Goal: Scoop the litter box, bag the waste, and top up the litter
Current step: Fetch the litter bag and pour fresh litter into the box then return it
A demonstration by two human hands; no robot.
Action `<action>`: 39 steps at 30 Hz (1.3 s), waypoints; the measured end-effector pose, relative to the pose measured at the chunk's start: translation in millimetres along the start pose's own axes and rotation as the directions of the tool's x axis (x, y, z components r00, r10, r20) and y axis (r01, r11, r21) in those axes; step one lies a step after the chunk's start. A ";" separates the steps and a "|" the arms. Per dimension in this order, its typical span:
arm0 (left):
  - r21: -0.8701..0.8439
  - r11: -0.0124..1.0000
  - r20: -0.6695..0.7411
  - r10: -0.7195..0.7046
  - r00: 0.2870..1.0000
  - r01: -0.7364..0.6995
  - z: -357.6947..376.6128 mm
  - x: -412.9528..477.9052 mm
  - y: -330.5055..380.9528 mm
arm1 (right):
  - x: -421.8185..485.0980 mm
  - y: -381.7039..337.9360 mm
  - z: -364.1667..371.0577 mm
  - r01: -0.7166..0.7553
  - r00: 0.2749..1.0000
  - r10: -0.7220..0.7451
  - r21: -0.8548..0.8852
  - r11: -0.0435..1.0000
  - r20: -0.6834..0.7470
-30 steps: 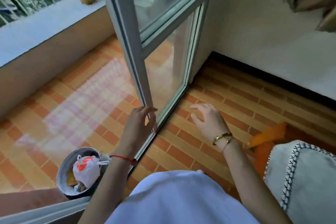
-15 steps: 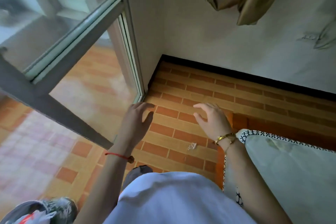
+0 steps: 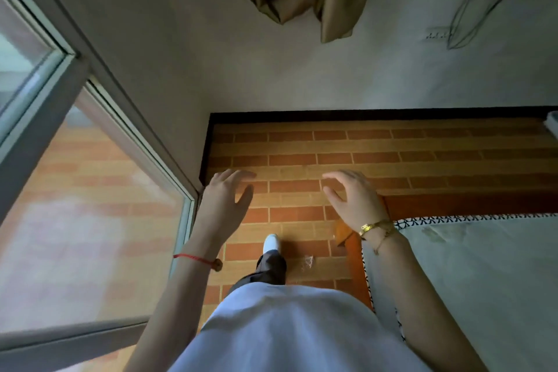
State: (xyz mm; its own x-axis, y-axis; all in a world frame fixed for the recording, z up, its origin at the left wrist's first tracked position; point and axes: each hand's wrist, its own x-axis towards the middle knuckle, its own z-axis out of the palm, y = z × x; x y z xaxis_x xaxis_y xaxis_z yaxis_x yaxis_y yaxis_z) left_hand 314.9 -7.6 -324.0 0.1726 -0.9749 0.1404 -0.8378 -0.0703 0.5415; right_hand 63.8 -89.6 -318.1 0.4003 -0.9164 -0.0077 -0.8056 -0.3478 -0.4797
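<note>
Fingers loosely spread and empty on the left hand (image 3: 223, 205), likewise on the right hand (image 3: 354, 201), both raised over the brick-tiled floor (image 3: 392, 157). Glass door (image 3: 90, 220) just left, white bed cover (image 3: 471, 281) right, a shoe (image 3: 270, 243) below. No litter box or bag in view.

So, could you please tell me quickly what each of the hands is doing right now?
Left hand: open, holding nothing.
Right hand: open, holding nothing.
</note>
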 end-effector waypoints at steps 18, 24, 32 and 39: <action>-0.152 0.949 0.204 0.304 0.930 -0.277 11.9 262.1 -12.9 | 176.8 23.1 -30.3 -0.280 0.942 0.271 -0.018 0.960 -0.199; -0.150 0.950 0.244 0.304 0.921 -0.274 30.3 303.1 -6.8 | 208.1 43.2 -33.4 -0.308 0.931 0.302 0.006 0.951 -0.205; -0.132 0.955 0.294 0.295 0.909 -0.267 62.1 384.7 18.2 | 273.4 85.9 -49.5 -0.329 0.917 0.341 0.094 0.940 -0.204; -0.131 0.921 0.287 0.390 0.875 -0.367 105.0 482.1 80.5 | 343.4 156.5 -99.6 -0.366 0.886 0.390 0.138 0.921 -0.252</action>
State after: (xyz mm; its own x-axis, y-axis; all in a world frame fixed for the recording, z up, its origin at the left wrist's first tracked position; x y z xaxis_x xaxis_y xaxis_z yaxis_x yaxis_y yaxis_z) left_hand 276.3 -505.5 -299.8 -0.3244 -0.9411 0.0956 -0.7669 0.3208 0.5558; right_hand 31.6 -478.5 -308.4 -0.0695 -0.9972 0.0277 -0.8276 0.0422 -0.5597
